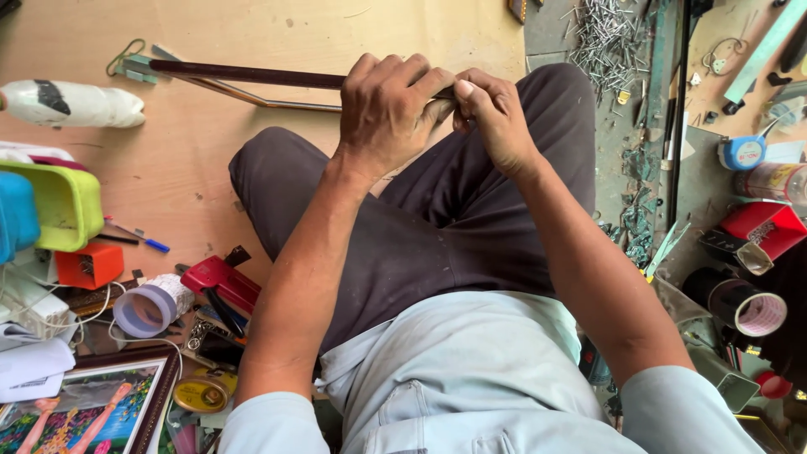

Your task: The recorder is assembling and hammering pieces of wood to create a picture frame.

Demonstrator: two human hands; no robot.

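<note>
I sit on a wooden floor with my legs in dark trousers. My left hand point(388, 108) grips the near end of a long dark brown strip of frame moulding point(244, 74) that runs off to the left. My right hand point(496, 118) pinches at the same end, its fingers touching those of the left hand. The end of the strip itself is hidden between the fingers. A thin metal rod point(252, 97) lies under the strip.
At left lie a yellow-green box point(63, 206), an orange box point(88, 265), a roll of tape point(145, 311), a red tool point(223, 282) and a framed picture point(84, 408). A heap of nails point(605, 38), tape rolls point(744, 304) and a red box point(769, 227) are at right.
</note>
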